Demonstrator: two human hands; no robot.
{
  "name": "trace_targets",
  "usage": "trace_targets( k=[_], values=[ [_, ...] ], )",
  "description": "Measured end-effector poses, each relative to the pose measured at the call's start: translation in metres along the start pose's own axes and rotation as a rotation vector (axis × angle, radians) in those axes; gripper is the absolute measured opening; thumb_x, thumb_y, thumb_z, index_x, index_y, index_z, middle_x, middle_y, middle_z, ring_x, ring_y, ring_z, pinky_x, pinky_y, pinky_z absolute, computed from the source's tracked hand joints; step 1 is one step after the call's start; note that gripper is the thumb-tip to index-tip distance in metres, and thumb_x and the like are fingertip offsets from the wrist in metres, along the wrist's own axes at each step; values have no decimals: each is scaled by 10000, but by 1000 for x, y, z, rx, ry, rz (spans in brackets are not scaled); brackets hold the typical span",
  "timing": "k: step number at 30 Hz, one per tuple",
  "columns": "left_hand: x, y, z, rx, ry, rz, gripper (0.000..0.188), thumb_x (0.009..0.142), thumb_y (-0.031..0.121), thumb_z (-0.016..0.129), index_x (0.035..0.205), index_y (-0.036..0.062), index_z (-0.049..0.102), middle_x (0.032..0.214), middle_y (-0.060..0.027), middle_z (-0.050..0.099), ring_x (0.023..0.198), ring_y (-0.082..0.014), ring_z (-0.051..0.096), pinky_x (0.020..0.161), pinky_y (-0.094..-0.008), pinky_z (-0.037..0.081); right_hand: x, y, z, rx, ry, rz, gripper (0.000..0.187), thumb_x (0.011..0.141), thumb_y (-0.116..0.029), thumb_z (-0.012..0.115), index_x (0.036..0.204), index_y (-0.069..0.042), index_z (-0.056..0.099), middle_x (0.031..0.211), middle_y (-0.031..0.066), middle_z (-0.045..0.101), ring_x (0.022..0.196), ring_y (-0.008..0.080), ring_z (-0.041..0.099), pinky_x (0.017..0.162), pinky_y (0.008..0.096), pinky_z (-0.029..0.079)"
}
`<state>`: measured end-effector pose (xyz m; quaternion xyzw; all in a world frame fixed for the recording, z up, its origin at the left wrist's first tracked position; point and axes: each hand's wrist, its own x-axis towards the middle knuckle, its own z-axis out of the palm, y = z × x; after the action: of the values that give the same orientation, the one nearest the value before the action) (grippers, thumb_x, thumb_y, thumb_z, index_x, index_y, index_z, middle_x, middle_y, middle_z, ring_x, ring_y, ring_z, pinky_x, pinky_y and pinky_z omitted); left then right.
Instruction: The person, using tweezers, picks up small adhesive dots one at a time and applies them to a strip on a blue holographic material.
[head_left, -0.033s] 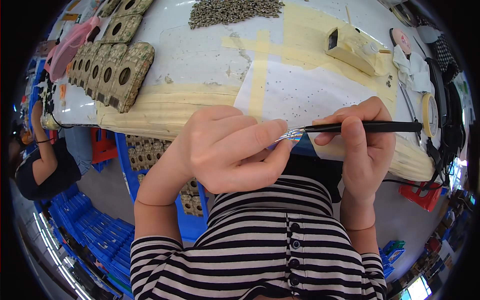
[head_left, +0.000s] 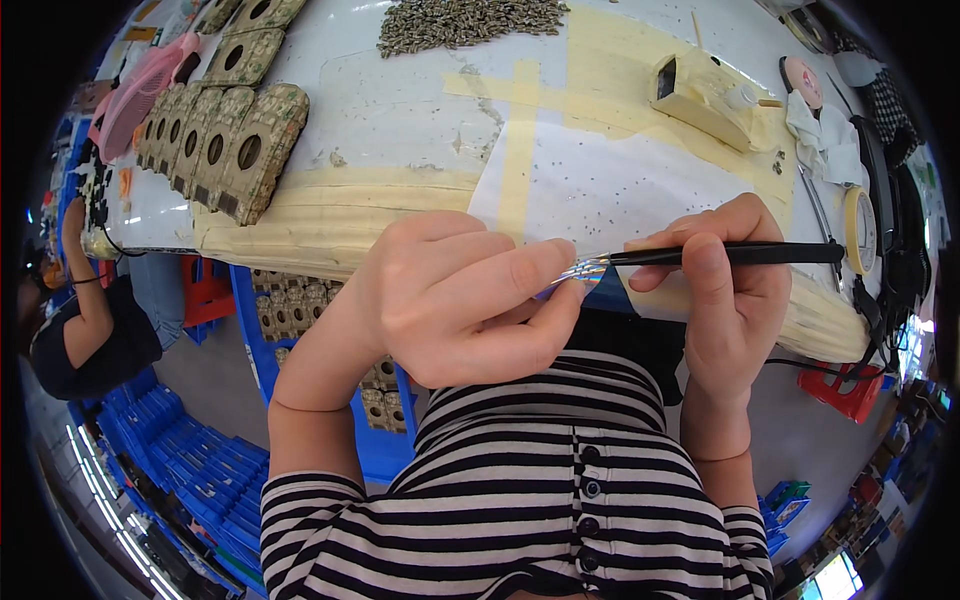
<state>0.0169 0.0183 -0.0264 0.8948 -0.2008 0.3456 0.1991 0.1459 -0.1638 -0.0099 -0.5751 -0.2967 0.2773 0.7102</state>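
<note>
My left hand [head_left: 465, 300] is closed, its thumb and fingertips pinching a small shiny silver piece [head_left: 588, 268] with rainbow reflections. The fingers cover most of that piece, so its kind is unclear. From the other side my right hand [head_left: 728, 290] grips a slim black-handled tool [head_left: 790, 253] between thumb and fingers. Lying almost level, the tool points left, and its tip meets or overlaps the shiny piece. Just beyond both hands, a white paper sheet [head_left: 560, 190] bears many tiny scattered specks.
Camouflage-patterned cases [head_left: 262, 150] with round holes stand at the left. A heap of small metal parts [head_left: 470, 22] lies at the back. On the right are a cream box [head_left: 700, 105], a tape roll [head_left: 860, 230] and white cloths [head_left: 825, 135]. Another person's arm [head_left: 92, 290] shows far left.
</note>
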Motion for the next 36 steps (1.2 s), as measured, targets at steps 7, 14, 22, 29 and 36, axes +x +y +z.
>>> trace_targets(
  k=[7, 14, 22, 29, 36],
  values=[
    [1, 0, -1, -13, -5, -9, 250, 644, 14, 712, 878, 99, 689, 944, -90, 674, 505, -94, 524, 439, -213, 390, 0, 0, 1, -8, -2, -8, 118, 950, -59, 596, 937, 37, 530, 839, 126, 653, 718, 135, 649, 669, 221, 532],
    [1, 0, 1, 0, 8, 3, 249, 640, 16, 719, 872, 99, 691, 944, -89, 673, 508, -93, 530, 441, -211, 392, 0, 0, 0, -30, -7, -31, 139, 960, -91, 591, 927, 28, 526, 834, 142, 663, 701, 138, 652, 669, 223, 534],
    [1, 1, 1, 11, 8, 0, 250, 653, 8, 709, 883, 103, 689, 939, -91, 677, 512, -96, 529, 449, -218, 399, -1, -1, -2, -59, 17, -26, 133, 954, -81, 598, 928, 30, 529, 826, 131, 659, 712, 139, 655, 678, 225, 534],
    [1, 2, 0, 9, -6, -7, 245, 660, 8, 707, 885, 102, 687, 939, -90, 679, 510, -100, 530, 450, -225, 401, -1, 0, 0, -49, -7, -27, 122, 948, -71, 604, 926, 28, 537, 825, 125, 657, 720, 138, 656, 681, 223, 533],
    [0, 1, 0, 4, -9, -11, 251, 661, 10, 713, 893, 103, 687, 949, -90, 680, 509, -98, 530, 453, -221, 401, -2, 0, 1, -19, 6, -22, 135, 953, -84, 601, 920, 24, 528, 833, 142, 665, 724, 142, 658, 686, 226, 537]
  ],
)
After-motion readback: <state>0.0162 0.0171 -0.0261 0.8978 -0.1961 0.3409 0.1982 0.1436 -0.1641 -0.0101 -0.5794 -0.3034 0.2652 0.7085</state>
